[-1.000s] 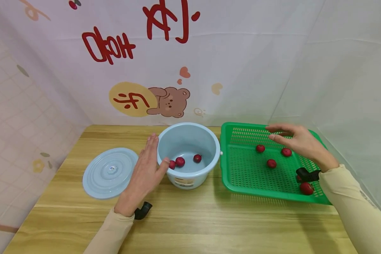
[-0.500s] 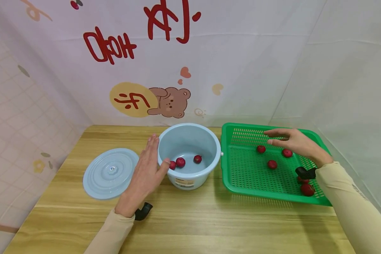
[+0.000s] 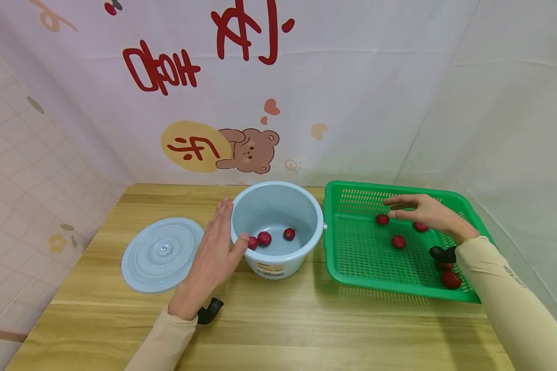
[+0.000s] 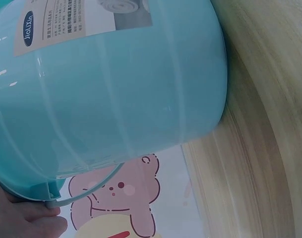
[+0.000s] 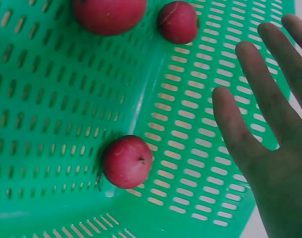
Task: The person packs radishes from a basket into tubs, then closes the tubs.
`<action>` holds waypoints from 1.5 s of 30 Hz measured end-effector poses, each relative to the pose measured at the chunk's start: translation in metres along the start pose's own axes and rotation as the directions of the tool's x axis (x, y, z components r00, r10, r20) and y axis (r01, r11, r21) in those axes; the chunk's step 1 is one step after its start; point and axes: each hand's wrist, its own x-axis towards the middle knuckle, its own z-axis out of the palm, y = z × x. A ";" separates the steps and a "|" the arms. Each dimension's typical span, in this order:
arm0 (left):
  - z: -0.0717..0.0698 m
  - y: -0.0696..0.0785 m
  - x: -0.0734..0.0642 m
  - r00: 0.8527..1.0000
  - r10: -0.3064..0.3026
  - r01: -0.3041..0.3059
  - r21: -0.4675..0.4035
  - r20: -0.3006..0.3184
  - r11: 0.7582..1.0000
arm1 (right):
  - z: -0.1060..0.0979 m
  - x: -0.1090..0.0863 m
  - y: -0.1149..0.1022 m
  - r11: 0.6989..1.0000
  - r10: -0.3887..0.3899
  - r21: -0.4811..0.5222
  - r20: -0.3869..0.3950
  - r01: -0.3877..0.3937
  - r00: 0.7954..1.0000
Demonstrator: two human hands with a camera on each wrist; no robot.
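Note:
My left hand (image 3: 211,252) rests at the left rim of a light blue plastic bucket (image 3: 273,264), fingers straight and thumb over the rim. In the left wrist view, fingertips (image 4: 44,218) lie beside the bucket's handle mount. Several small round red fruits, like small apples, are inside; one red fruit (image 3: 264,238) sits near the thumb. Over the green plastic basket (image 3: 366,263), my right hand (image 3: 429,212) hovers with fingers apart and holds nothing. Below it lie more fruits, among them a red fruit (image 3: 398,242) near the basket's middle. The right wrist view shows a stemmed fruit (image 5: 127,161) close up.
A round light blue lid (image 3: 164,255) lies flat on the wooden table (image 3: 306,330), left of the bucket. Behind stands a white wall covering (image 3: 366,103) with red characters and a bear. The basket is right next to the bucket.
My right hand has moved down and slightly left over the basket, towards the fruits. The left hand has stayed at the bucket's rim.

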 end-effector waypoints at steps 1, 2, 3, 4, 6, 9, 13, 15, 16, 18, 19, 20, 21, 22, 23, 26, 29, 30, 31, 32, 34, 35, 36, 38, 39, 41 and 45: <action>0.000 0.000 0.000 1.000 0.001 -0.001 -0.001 -0.001 1.000 | 0.001 0.001 0.002 1.000 0.002 0.000 0.003 -0.002 1.000; 0.000 0.000 0.000 1.000 0.002 -0.002 -0.001 -0.002 1.000 | 0.002 0.002 0.003 1.000 0.006 0.002 0.007 -0.006 1.000; 0.001 0.000 0.000 1.000 0.004 -0.004 -0.002 -0.003 1.000 | 0.003 0.002 0.004 1.000 0.009 0.005 0.010 -0.009 1.000; 0.001 0.000 0.000 1.000 0.008 -0.008 -0.005 -0.005 1.000 | 0.003 0.003 0.005 1.000 0.008 0.006 0.013 -0.008 1.000; 0.001 0.000 0.000 1.000 0.014 -0.014 -0.006 -0.008 1.000 | 0.005 0.003 0.008 1.000 0.003 0.008 0.018 -0.004 1.000; 0.001 -0.001 -0.001 1.000 0.022 -0.022 -0.011 -0.010 1.000 | 0.007 0.005 0.010 1.000 -0.005 -0.003 0.025 0.005 1.000; 0.001 -0.001 -0.001 0.999 0.029 -0.029 -0.011 -0.014 1.000 | 0.009 0.007 0.012 1.000 -0.008 -0.024 0.035 0.009 0.999; 0.001 -0.001 -0.001 0.999 0.032 -0.032 -0.009 -0.017 0.999 | 0.010 0.008 0.012 1.000 -0.009 -0.028 0.042 0.010 0.999; 0.001 -0.001 -0.001 0.999 0.034 -0.034 -0.009 -0.019 0.999 | 0.011 0.009 0.012 1.000 -0.010 -0.028 0.047 0.011 0.999; 0.001 -0.001 -0.001 0.999 0.035 -0.035 -0.008 -0.021 0.999 | 0.012 0.010 0.013 1.000 -0.014 -0.026 0.058 0.016 0.998; 0.001 -0.001 -0.001 0.999 0.036 -0.036 -0.007 -0.022 0.999 | 0.013 0.011 0.013 1.000 -0.015 -0.025 0.064 0.017 0.998; 0.001 -0.001 -0.001 0.999 0.036 -0.036 -0.007 -0.022 0.999 | 0.014 0.011 0.014 1.000 -0.017 -0.023 0.070 0.018 0.997; 0.001 -0.001 -0.001 0.999 0.034 -0.034 -0.008 -0.021 0.999 | 0.015 0.012 0.015 1.000 -0.017 -0.019 0.076 0.018 0.997; 0.001 -0.001 -0.001 0.999 0.031 -0.032 -0.008 -0.019 0.999 | 0.015 0.012 0.015 1.000 -0.016 -0.016 0.081 0.018 0.997; 0.001 -0.001 -0.001 0.999 0.029 -0.029 -0.009 -0.017 1.000 | 0.016 0.013 0.016 1.000 -0.016 -0.012 0.085 0.017 0.996; 0.002 -0.001 -0.001 1.000 0.024 -0.024 -0.012 -0.015 1.000 | 0.018 0.014 0.018 1.000 -0.012 -0.004 0.089 0.012 0.996; 0.002 -0.002 -0.001 0.999 0.028 -0.029 -0.012 -0.019 1.000 | 0.018 0.014 0.019 1.000 -0.015 -0.003 0.089 0.015 0.996; 0.002 -0.002 -0.001 0.999 0.030 -0.030 -0.012 -0.020 0.999 | 0.018 0.015 0.020 1.000 -0.017 -0.003 0.089 0.018 0.996; 0.002 -0.002 -0.001 0.999 0.032 -0.033 -0.012 -0.022 0.999 | 0.018 0.015 0.020 1.000 -0.020 -0.003 0.089 0.020 0.996; 0.002 -0.002 -0.001 0.999 0.032 -0.033 -0.013 -0.022 0.999 | 0.018 0.015 0.020 1.000 -0.023 -0.002 0.089 0.023 0.996; 0.002 -0.002 -0.001 0.999 0.030 -0.030 -0.014 -0.021 0.999 | 0.018 0.015 0.021 1.000 -0.027 -0.003 0.090 0.028 0.996; 0.002 -0.002 -0.001 0.999 0.029 -0.029 -0.015 -0.020 0.999 | 0.019 0.015 0.021 1.000 -0.027 -0.003 0.090 0.028 0.996; 0.002 -0.003 -0.001 0.999 0.027 -0.028 -0.015 -0.018 0.999 | 0.019 0.016 0.021 1.000 -0.029 -0.005 0.092 0.030 0.995; 0.002 -0.002 -0.001 1.000 0.024 -0.025 -0.017 -0.017 1.000 | 0.020 0.016 0.022 0.999 -0.033 -0.013 0.096 0.034 0.995; 0.003 -0.003 -0.001 1.000 0.026 -0.026 -0.017 -0.017 1.000 | 0.021 0.017 0.023 0.999 -0.028 -0.015 0.099 0.029 0.995; 0.003 -0.003 -0.001 0.999 0.029 -0.030 -0.019 -0.020 0.999 | 0.022 0.018 0.023 1.000 -0.020 -0.022 0.103 0.023 0.994; 0.003 -0.004 -0.001 0.999 0.036 -0.037 -0.017 -0.027 0.999 | 0.024 0.019 0.024 0.999 -0.009 -0.042 0.098 0.013 0.995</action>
